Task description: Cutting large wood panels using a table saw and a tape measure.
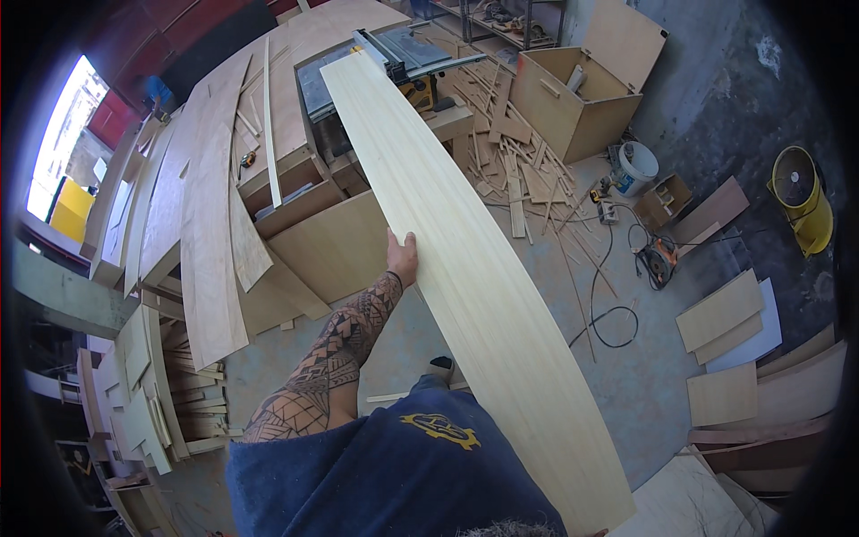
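Observation:
A long, pale wooden board (465, 268) slants from a table saw (315, 89) at the far end to beside my body at the lower right. Its far end lies over the saw's table, close to the fence (380, 55). My left hand (403, 259) grips the board's left edge about midway along, thumb on top and the other fingers mostly hidden beneath. At the lower edge of the picture, by the board's near end, a tiny skin-toned patch may be part of my right hand; too little shows to tell its grip.
Large plywood sheets (210, 224) cover the workbench on the left. Offcuts (514, 166) litter the floor right of the saw. Farther right are a wooden box (573, 107), a white bucket (637, 163), an orange power tool (660, 255) with a trailing cord, and a yellow cylindrical fan (805, 210).

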`<state>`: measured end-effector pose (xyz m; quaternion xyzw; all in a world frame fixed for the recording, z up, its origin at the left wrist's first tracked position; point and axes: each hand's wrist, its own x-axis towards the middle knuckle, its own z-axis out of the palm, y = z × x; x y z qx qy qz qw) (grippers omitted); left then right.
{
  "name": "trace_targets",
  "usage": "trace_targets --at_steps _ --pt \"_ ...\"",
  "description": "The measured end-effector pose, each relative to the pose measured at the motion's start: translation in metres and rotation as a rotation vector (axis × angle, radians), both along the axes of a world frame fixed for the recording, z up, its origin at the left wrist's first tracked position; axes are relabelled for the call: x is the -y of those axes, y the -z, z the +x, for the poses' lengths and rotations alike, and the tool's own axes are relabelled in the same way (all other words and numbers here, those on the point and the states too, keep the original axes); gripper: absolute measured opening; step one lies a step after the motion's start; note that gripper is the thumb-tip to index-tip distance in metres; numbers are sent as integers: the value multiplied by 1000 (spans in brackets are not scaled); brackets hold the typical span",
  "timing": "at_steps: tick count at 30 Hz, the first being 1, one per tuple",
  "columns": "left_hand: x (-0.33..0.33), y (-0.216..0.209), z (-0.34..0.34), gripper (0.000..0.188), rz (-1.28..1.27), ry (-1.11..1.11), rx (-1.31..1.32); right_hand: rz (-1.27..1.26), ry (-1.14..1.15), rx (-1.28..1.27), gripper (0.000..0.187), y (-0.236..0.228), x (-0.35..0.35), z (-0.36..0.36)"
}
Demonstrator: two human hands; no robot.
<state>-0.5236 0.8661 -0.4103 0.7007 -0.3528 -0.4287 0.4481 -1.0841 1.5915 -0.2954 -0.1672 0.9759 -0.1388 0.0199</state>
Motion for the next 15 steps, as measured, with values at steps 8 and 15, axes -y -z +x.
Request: trace_targets --at_steps 8,15 --pt "-6 -23 -5 78 4 21 -66 -139 97 95 50 -1 -23 -2" --pt "-11 -58 -19 78 39 11 -236 -231 235 199 52 1 -65 34"
